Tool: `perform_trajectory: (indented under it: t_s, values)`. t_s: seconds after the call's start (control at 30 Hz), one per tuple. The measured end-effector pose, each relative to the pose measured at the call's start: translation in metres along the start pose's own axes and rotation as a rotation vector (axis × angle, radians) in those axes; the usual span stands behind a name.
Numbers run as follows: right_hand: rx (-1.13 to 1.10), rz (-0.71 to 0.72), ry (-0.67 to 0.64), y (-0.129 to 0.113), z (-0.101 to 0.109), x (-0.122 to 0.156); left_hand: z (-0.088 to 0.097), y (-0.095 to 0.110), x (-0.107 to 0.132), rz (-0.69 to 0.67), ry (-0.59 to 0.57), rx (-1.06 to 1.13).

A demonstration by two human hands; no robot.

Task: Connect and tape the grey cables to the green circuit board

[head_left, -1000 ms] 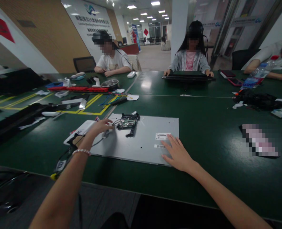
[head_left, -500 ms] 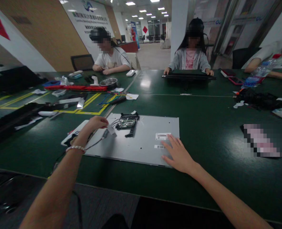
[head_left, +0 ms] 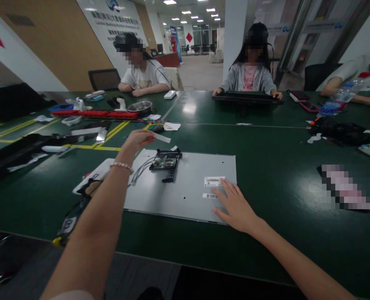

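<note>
we have our left hand (head_left: 137, 140) lifted above the far left corner of the grey metal panel (head_left: 185, 196), fingers pinched together on a short pale strip (head_left: 161, 138) that hangs in the air, touching nothing else. our right hand (head_left: 236, 205) lies flat with fingers spread apart on the panel's near right corner, just beside two white labels (head_left: 214, 181), gripping nothing. the panel rests on the green table (head_left: 275, 158), close to its near edge.

as we judge it, the strip is off and free. the small circuit board (head_left: 164, 160) sits on the panel near its far edge, and a bundle of thin wires (head_left: 139, 168) runs from it toward the panel's left edge. whether they are plugged in, we cannot tell.

for containers, a round metal bowl (head_left: 140, 106) stands toward the table's far edge, with a long red tray (head_left: 94, 113) just to its left. what lies in either is too small for us to make out.
</note>
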State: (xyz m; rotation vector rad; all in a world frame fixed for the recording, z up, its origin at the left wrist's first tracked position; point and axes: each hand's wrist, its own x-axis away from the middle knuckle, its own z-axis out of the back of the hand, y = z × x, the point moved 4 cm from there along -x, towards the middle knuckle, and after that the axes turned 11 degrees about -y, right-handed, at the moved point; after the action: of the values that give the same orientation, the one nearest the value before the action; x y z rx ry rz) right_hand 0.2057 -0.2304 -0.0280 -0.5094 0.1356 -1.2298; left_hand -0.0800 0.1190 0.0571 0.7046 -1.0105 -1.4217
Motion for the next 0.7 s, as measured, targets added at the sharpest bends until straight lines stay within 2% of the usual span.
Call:
perform_trajectory:
  t_s: [0.13,0.27,0.37,0.53,0.7]
  values:
    - [0.003,-0.001,0.013,-0.001,0.0,-0.001,-0.032,-0.014,-0.014,0.039,0.056,-0.024]
    - [0.016,0.003,0.02,-0.001,0.0,-0.001,-0.043,-0.031,-0.019,0.071,0.124,-0.138]
    - [0.021,0.0,0.025,-0.001,0.0,-0.001,-0.035,-0.032,-0.02,0.067,0.161,-0.264]
    - [0.027,0.004,0.024,-0.002,0.0,0.0,-0.006,-0.028,-0.007,0.071,0.16,-0.463]
    - [0.028,0.008,0.015,-0.003,0.002,0.003,0.025,-0.052,0.024,0.108,0.097,-0.619]
